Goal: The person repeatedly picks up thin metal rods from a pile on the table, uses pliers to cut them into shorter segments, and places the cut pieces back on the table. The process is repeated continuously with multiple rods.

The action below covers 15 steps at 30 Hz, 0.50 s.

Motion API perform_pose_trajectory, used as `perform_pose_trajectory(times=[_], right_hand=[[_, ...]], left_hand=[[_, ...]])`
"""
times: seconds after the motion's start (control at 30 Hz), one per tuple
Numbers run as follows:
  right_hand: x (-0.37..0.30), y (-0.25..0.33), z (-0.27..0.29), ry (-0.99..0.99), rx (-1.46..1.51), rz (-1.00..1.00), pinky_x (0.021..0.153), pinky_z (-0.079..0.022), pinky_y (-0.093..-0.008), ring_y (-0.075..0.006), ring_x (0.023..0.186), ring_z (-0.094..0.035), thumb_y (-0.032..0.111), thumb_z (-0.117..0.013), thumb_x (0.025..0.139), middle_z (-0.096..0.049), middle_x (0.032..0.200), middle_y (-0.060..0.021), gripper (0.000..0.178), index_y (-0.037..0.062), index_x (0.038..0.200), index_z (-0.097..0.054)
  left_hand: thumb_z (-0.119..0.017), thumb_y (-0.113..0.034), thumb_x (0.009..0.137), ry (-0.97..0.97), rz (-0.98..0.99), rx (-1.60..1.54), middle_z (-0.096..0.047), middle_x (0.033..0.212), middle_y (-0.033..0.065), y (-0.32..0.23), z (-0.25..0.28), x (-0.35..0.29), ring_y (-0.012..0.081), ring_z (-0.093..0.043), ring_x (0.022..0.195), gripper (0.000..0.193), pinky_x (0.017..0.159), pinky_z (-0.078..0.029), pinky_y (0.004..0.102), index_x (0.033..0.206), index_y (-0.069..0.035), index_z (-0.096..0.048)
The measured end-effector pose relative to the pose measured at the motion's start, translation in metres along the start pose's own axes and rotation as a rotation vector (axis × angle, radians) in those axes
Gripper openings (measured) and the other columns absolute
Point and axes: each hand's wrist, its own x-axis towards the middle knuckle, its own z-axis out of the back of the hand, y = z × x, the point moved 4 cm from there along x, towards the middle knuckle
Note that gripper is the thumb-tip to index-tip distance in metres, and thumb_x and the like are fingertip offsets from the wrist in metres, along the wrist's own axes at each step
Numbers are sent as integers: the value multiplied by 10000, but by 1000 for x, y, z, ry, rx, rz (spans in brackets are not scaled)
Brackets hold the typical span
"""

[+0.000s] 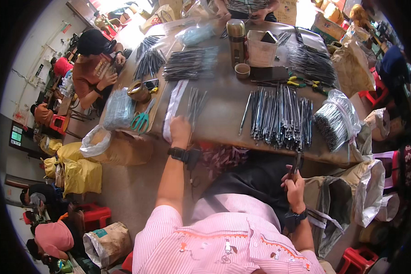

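My left hand is closed at the table's near edge. A small fan of thin grey strips runs up from its fingers, slightly smeared. Beside that hand, a white band lies along the tabletop. Lower right, in front of the table edge, my right hand is closed around a slim dark tool that points up; its exact kind is unclear. Just beyond the tool, a wide row of dark shiny strips lies on the table. Right of that row sits a thick bundle wrapped in clear plastic.
Across the brown table stand a thermos, a cup and yellow-handled pliers. Teal scissors lie left. A co-worker sits at the left side; another person is opposite. Open sacks stand right.
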Motion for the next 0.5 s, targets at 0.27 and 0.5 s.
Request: perform_pose_trajectory(times=[0.27, 0.5], right_hand=[[-9, -6, -1, 23, 28, -38, 578, -455, -229, -106, 639, -560, 15, -448, 813, -590, 778, -57, 414, -23, 1216, -533], [-10, -6, -3, 1, 32, -59, 592, -465, -237, -109, 638, -558, 18, -452, 812, -581, 772, -62, 409, -24, 1211, -534]], left_hand=[[-748, -364, 750, -39, 62, 148, -606, 1042, 276, -27, 4, -4, 426, -520, 1097, 564, 958, -426, 459, 1125, 43, -639], [-744, -285, 722, 104, 40, -17, -611, 982, 257, -13, -8, 8, 425, -600, 944, 381, 814, -501, 495, 976, -12, -670]])
